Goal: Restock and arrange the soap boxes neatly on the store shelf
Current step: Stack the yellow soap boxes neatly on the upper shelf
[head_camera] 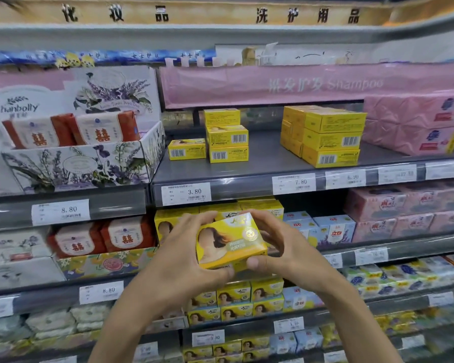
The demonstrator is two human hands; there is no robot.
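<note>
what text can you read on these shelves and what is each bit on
"洗护用品": top sign
"hanbolly": white display box
"Shampoo": pink banner
"3.80": middle price tag
"7.80": price tag to its right
"6.90": next price tag
"8.80": upper left price tag, lower left price tag
Too blurred: yellow soap box print, other tags

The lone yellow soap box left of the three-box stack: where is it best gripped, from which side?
The lone box lies flat, top free, right end close to the stack. So probably come from above-front: thumb on the barcode face, fingers behind.
</note>
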